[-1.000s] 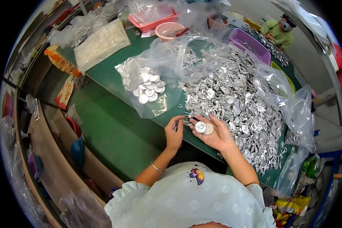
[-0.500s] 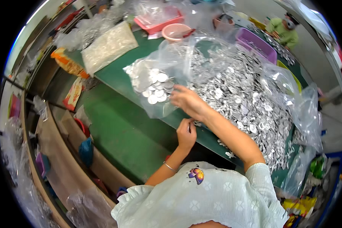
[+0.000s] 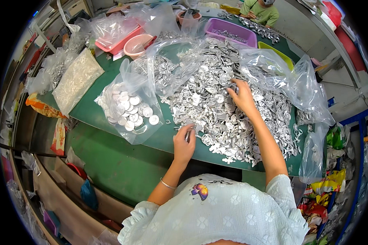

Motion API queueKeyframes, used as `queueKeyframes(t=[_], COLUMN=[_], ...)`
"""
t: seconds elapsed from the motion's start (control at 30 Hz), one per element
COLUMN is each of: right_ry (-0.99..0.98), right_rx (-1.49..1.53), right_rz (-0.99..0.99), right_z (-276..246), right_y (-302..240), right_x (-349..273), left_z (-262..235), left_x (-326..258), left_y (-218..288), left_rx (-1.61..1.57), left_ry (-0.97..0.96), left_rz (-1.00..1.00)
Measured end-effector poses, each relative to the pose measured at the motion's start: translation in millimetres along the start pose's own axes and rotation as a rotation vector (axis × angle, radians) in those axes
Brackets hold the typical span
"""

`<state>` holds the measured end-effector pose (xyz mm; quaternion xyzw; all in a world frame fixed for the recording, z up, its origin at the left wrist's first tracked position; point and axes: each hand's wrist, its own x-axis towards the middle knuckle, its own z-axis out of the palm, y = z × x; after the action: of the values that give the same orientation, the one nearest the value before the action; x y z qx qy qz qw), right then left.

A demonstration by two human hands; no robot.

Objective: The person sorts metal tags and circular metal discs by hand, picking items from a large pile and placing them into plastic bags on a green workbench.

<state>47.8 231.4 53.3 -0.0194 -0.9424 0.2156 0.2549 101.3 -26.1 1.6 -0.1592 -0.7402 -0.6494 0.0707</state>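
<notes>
Sorting step in hand. Clear bag of round silver discs (image 3: 129,111) lies left on the green tabletop (image 3: 110,159). Left hand (image 3: 184,143) pinches a small metal piece at the near edge of the heap of silver metal parts (image 3: 216,98). Right hand (image 3: 243,96) reaches, fingers curled, into the heap; hold unclear. Next likely needs a clean single-piece pick. Cluttered workshop, pink basins (image 3: 137,44) behind.

I see a clear bag of discs (image 3: 129,110) on the green table left of the heap; a clear bag of white bits (image 3: 75,79) farther left; an orange packet (image 3: 41,107) at the table's left edge; colourful wrappers (image 3: 327,196) at lower right.
</notes>
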Motion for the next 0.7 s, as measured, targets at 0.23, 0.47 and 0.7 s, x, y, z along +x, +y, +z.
queueKeyframes(t=[0.23,0.47,0.7], right_ry=[-0.163,-0.410,-0.305], right_rx=[-0.099,0.806,-0.383], right_rz=[-0.060,0.554,0.117], right_z=[20,-28,20], right_y=[7,-33,-39], right_x=[33,-5,-15], left_z=[21,21,34], left_x=[16,9,3], left_y=[22,22,21], left_rx=[0.016,-0.741,-0.891], left_ry=[-0.143,-0.299,-0.240], left_rz=[0.013,-0.658,-0.770])
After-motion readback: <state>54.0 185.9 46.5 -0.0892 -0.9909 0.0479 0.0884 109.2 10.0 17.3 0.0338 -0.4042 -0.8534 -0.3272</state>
